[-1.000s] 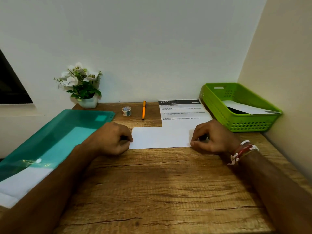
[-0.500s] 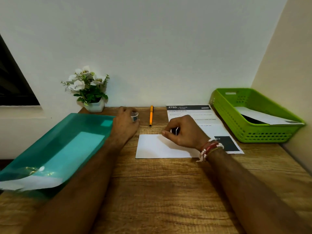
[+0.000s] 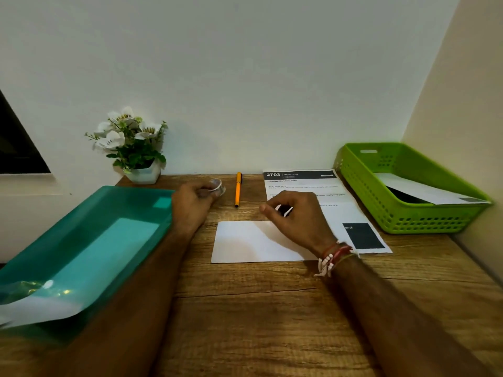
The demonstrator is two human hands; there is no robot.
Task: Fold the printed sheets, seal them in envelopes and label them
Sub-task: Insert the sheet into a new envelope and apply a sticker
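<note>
A white envelope (image 3: 247,242) lies flat in the middle of the wooden desk (image 3: 258,308). My left hand (image 3: 190,204) grips a small roll of clear tape (image 3: 217,186) just left of the orange pen (image 3: 238,189). Above the envelope's far right corner hovers my right hand (image 3: 295,217), its fingers curled with thumb and forefinger close together; nothing shows between them. A printed sheet (image 3: 313,190) headed "2703" lies behind and to the right of the envelope, partly under my right hand.
A teal plastic folder (image 3: 89,240) with white paper under it covers the desk's left side. A green basket (image 3: 408,191) holding an envelope stands at the right, against the side wall. A white pot of flowers (image 3: 136,148) stands at the back wall.
Both hands left the envelope's ends. My left hand reached back to the tape roll and lifted it. My right hand moved left and now hovers over the envelope's far right corner.
</note>
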